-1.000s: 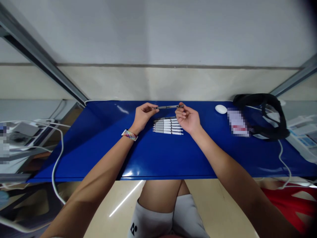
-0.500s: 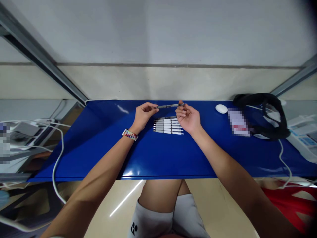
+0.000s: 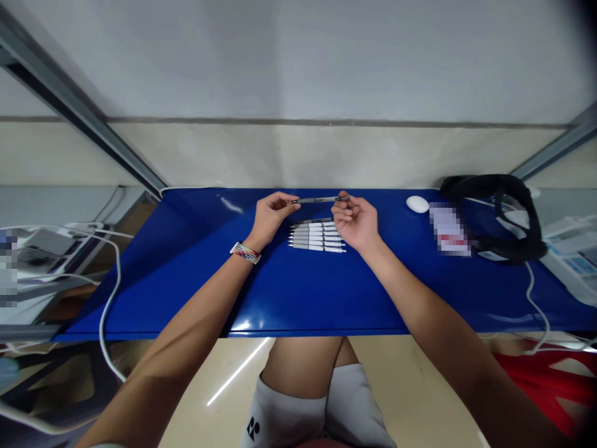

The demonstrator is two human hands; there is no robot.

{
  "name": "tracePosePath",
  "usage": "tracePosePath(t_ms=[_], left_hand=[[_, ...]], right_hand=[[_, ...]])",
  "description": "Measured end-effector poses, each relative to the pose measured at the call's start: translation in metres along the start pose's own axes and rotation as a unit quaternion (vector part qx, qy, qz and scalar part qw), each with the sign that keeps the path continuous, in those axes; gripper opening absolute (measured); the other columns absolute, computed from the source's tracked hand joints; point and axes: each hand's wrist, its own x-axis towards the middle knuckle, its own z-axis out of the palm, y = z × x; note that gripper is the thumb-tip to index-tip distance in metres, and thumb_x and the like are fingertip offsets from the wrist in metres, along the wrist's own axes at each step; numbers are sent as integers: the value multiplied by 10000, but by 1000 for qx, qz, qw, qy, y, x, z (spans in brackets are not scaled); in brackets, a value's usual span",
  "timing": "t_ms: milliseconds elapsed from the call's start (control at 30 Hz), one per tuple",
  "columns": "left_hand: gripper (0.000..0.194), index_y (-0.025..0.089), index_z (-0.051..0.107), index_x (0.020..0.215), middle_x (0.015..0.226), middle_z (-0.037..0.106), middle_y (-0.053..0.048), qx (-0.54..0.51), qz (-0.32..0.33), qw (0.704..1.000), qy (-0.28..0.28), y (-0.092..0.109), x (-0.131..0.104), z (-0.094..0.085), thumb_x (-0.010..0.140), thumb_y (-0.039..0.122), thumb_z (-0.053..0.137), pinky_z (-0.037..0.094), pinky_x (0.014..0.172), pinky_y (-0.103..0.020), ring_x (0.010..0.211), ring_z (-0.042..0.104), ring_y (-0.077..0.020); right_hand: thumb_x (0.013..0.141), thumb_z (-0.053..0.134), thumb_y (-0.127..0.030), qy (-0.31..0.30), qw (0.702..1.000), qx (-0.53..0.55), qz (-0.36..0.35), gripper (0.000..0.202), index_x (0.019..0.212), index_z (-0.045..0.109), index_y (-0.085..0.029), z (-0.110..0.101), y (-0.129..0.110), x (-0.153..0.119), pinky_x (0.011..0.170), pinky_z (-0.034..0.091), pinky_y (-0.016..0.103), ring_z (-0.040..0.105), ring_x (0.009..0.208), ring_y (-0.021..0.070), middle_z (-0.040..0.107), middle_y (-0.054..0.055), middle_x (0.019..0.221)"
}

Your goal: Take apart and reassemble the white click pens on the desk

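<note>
Both hands hold a clear-barrelled pen (image 3: 318, 200) with a dark grip, level above the back part of the blue table (image 3: 298, 292). My left hand (image 3: 270, 218) pinches its tip end between thumb and fingers. At the other end, my right hand (image 3: 357, 221) has its fingertips closed on the dark cap or clip part, palm turned up. Just below the held pen lies a row of several white pens (image 3: 317, 238) with grey grips, side by side, tips to the left. A darker pen (image 3: 313, 221) rests at the far side of that row.
To the right are a white computer mouse (image 3: 417, 204), a blurred-out card (image 3: 450, 229) and a black strap-like loop (image 3: 513, 218). White cables (image 3: 112, 292) hang over the left side. A wall (image 3: 364, 155) stands behind the table, with metal posts (image 3: 125, 155) at both sides.
The right fingers have shifted very slightly towards the pen's right end, and more of the barrel shows. The left hand and the row of pens look the same.
</note>
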Motion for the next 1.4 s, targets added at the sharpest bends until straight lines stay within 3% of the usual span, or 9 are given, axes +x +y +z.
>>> tracePosePath(t_ms=[300, 433, 567, 800, 933, 1200, 1400], left_hand=[[267, 210, 848, 956, 879, 798, -36, 8, -4, 1000, -1, 2, -1, 1, 748, 347, 947, 559, 795, -322, 780, 689, -159], [283, 203, 852, 965, 858, 792, -32, 16, -6, 1000, 9, 2, -1, 0, 749, 359, 949, 558, 788, -321, 764, 681, -157], [285, 202, 852, 967, 906, 811, -44, 12, -7, 1000, 2, 2, -1, 0, 748, 355, 949, 567, 824, -330, 811, 707, -168], [258, 214, 859, 964, 860, 801, -37, 14, -6, 1000, -4, 2, -2, 2, 758, 342, 946, 564, 798, -329, 773, 692, -161], [258, 216, 860, 955, 847, 797, -36, 22, -8, 1000, -10, 1, -2, 2, 757, 358, 947, 569, 786, -333, 763, 689, -165], [261, 216, 861, 960, 878, 811, -41, 17, -9, 1000, -6, 0, -1, 1, 756, 354, 947, 569, 807, -333, 789, 705, -169], [286, 208, 856, 954, 881, 812, -46, 20, -11, 1000, 3, 1, -2, 2, 743, 376, 951, 577, 810, -343, 795, 710, -178]], right_hand=[[893, 641, -182, 5, 1000, -23, -16, 118, 998, 691, -204, 0, 0, 0, 461, 423, 191, 466, 547, 97, 547, -29, 677], [913, 617, -242, -1, 1000, 0, -5, 202, 1090, 704, -196, 0, -1, -1, 484, 469, 210, 521, 600, 115, 622, 5, 757], [889, 621, -162, 5, 1000, -5, -7, 126, 992, 684, -197, 0, -1, 0, 449, 412, 176, 456, 539, 90, 542, -29, 675], [910, 606, -172, 8, 1000, -7, -24, 97, 958, 680, -211, 1, 1, -1, 433, 410, 176, 440, 527, 90, 523, -35, 667], [931, 639, -242, 12, 999, -19, -27, 73, 977, 690, -219, 0, 0, -1, 444, 425, 196, 463, 543, 96, 547, -29, 694], [912, 626, -163, 12, 999, -14, -26, 86, 959, 688, -200, 1, 0, -1, 450, 414, 166, 455, 533, 75, 546, -36, 676], [928, 674, -221, 18, 999, -25, -20, 80, 1005, 692, -205, 2, -2, -1, 474, 455, 178, 512, 573, 85, 595, -28, 719]])
